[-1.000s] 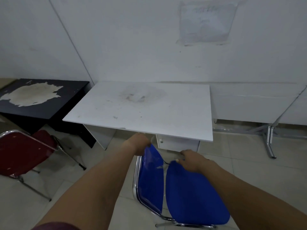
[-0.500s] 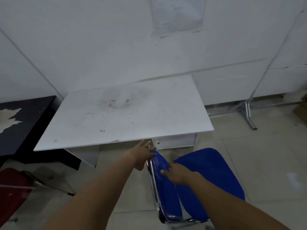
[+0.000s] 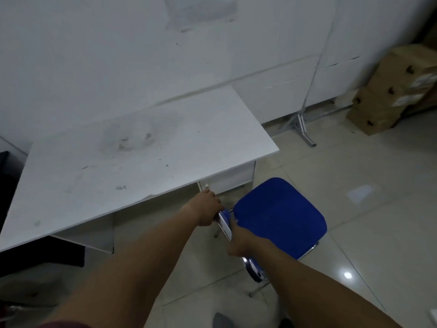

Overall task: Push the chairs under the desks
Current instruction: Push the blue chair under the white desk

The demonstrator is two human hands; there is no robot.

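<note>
Both hands, left hand (image 3: pixel 205 210) and right hand (image 3: pixel 238 242), now gripping the blue chair (image 3: pixel 279 215) backrest, swinging it sideways; seat not yet under the white desk (image 3: pixel 132 159) ahead.

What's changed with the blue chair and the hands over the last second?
Both hands, left hand and right hand, now grip the backrest frame of the blue chair, whose seat has swung right. The chair remains outside the white desk.
</note>
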